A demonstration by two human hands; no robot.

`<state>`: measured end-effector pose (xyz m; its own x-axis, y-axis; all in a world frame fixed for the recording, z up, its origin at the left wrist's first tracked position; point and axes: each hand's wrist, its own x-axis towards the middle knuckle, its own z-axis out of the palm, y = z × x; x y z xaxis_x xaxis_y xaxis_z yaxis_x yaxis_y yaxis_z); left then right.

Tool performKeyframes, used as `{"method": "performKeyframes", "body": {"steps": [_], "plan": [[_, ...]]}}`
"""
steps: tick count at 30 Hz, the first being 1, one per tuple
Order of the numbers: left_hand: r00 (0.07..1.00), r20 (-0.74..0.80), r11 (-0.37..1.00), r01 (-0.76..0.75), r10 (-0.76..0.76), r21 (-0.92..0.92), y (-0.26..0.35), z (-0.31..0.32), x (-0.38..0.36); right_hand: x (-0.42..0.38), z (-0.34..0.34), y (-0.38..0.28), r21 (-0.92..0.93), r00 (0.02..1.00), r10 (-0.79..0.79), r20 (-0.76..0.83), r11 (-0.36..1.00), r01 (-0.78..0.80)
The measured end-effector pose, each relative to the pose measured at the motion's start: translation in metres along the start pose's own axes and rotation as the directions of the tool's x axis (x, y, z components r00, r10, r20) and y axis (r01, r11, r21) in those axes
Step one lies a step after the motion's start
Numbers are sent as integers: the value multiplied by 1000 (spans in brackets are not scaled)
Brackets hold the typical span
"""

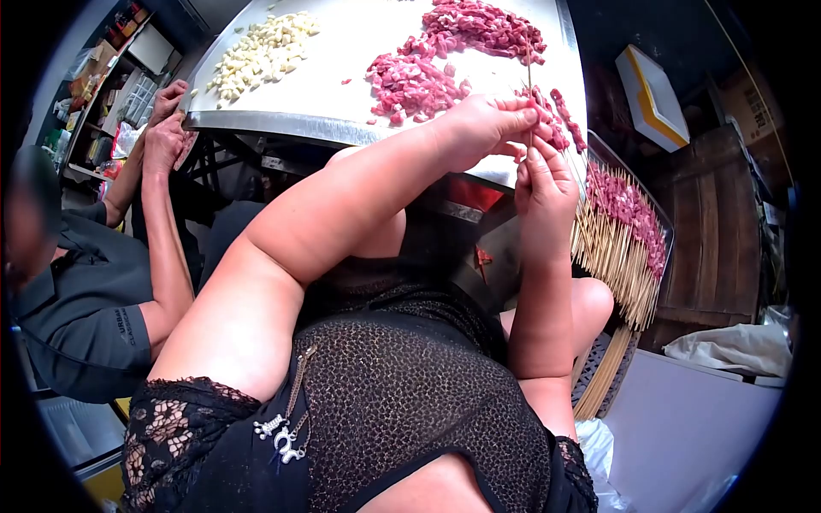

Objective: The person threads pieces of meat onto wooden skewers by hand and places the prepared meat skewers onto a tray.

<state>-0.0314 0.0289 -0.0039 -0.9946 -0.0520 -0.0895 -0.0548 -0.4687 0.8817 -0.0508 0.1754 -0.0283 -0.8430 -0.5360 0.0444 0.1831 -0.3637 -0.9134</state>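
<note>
My left hand (pixel 487 128) reaches across from the left, its thumb and fingers pinched at a thin wooden skewer (pixel 528 64). Just below and to the right, my right hand (pixel 547 184) has its fingertips closed on the same skewer, which points up over the table. Small red meat pieces (pixel 547 120) lie beside my fingertips; whether some are on the skewer is hard to tell. Beyond my hands, piles of cut red meat (pixel 415 85) rest on the white tabletop (pixel 342 107). Filled meat skewers (pixel 629 214) are stacked in a tray at the right.
Pale chopped pieces (pixel 261 56) lie at the table's far left. A person (pixel 94 299) sits at my left, hands near the table corner. Bare sticks (pixel 607 372) lie below the tray. A white and yellow box (pixel 652 98) and wooden panel (pixel 705 222) stand right.
</note>
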Motion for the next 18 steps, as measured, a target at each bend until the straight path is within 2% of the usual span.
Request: {"method": "performKeyframes", "body": {"steps": [3, 5, 7, 8, 9, 10, 11, 13, 14, 16, 17, 18], "plan": [[999, -20, 992, 32, -30, 122, 4, -3, 0, 2, -5, 0, -10, 1000, 3, 1, 1000, -3], [995, -86, 893, -11, 56, 449, 20, -10, -2, -1, -5, -5, -206, 997, 74, 26, 976, -67], [976, -118, 874, -106, 183, 475, 34, -23, -2, -3, -11, -2, -237, 997, 63, 44, 970, -51], [957, -195, 881, -106, 217, 461, 42, -34, -3, -6, -13, -2, -308, 999, 19, 50, 951, -2], [937, -237, 912, -155, 258, 380, 48, -44, -4, -8, -13, -2, -376, 998, -26, 58, 925, 46], [881, -307, 860, -185, 360, 475, 55, -54, -4, -10, -12, 0, -392, 997, -52, 63, 917, 73], [855, -293, 789, -195, 427, 582, 58, -81, 1, -12, -11, 0, -388, 997, -51, 61, 919, 71], [715, -412, 681, -120, 564, 723, 60, -110, 6, -14, -8, -2, -424, 997, -41, 64, 903, 64], [714, -411, 678, -120, 566, 725, 62, -118, 5, -15, -8, -1, -424, 997, -47, 62, 903, 69], [740, -459, 392, 282, 491, 876, 68, -122, 0, -14, -7, 1, -432, 997, -48, 65, 899, 72], [758, -492, 260, 418, 428, 870, 72, -112, -5, -14, -8, 3, -444, 997, -47, 66, 893, 72], [809, -455, 170, 422, 372, 890, 68, -111, -7, -13, -8, 4, -443, 997, -49, 68, 894, 74]]}}
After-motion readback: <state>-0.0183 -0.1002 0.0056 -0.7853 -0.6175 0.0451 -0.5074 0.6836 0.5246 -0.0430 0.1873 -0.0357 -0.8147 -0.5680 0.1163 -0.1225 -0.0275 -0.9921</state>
